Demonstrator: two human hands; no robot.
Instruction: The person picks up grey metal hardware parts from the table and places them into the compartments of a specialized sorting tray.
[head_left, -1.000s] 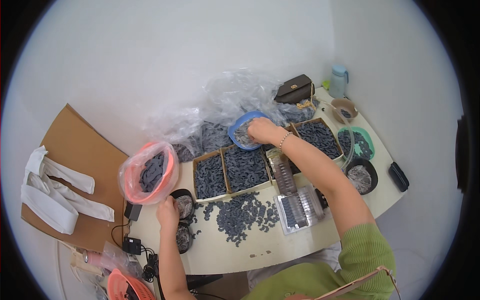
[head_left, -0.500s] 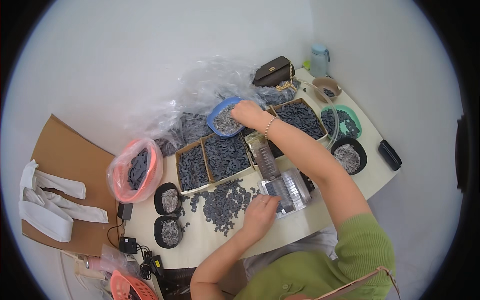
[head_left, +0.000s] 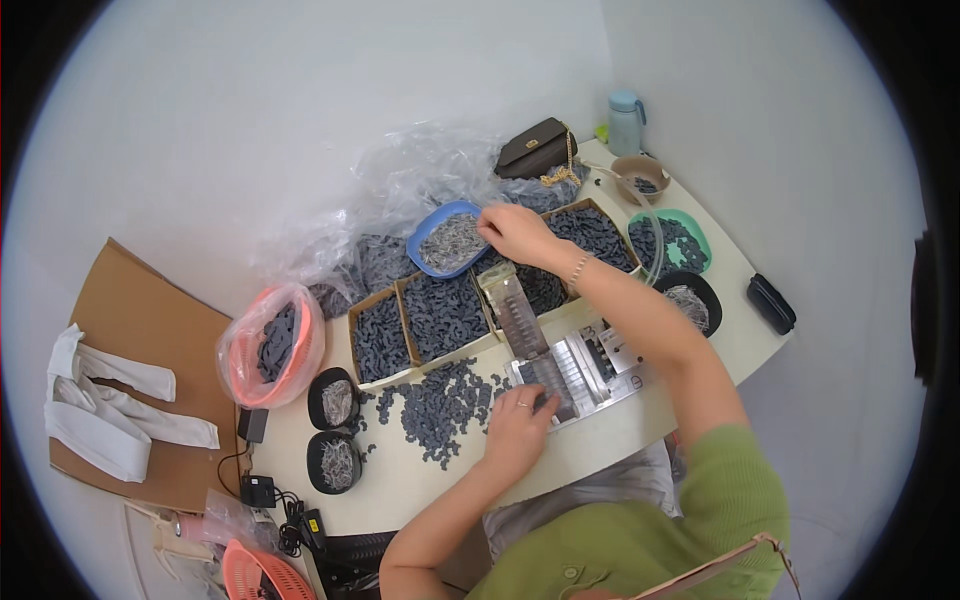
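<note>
My left hand (head_left: 517,430) is at the left edge of a metal fixture (head_left: 592,372) with rows of slots, its fingers bent and close together at the grey pieces there. Whatever they pinch is too small to make out. My right hand (head_left: 518,235) is stretched across the table to the right rim of a blue tray (head_left: 413,252) of thin silvery pins. Its fingertips are pressed together, and what is in them cannot be seen. A clear slotted plastic holder (head_left: 518,318) slants between the boxes and the fixture. Loose small dark grey pieces (head_left: 437,410) lie left of my left hand.
Cardboard boxes (head_left: 408,372) of grey pieces cross the table. Black bowls of pins (head_left: 335,462) stand left, another (head_left: 712,300) right. A green tray (head_left: 703,235), brown bowl (head_left: 655,175), bottle (head_left: 625,125), handbag (head_left: 537,148) and black case (head_left: 771,303) line the far and right sides. A pink basket (head_left: 240,360) sits left.
My right hand has drawn back from over the pins to the blue tray's right rim. My left hand stays at the fixture. The view has shifted slightly, uncovering more of the fixture's right part.
</note>
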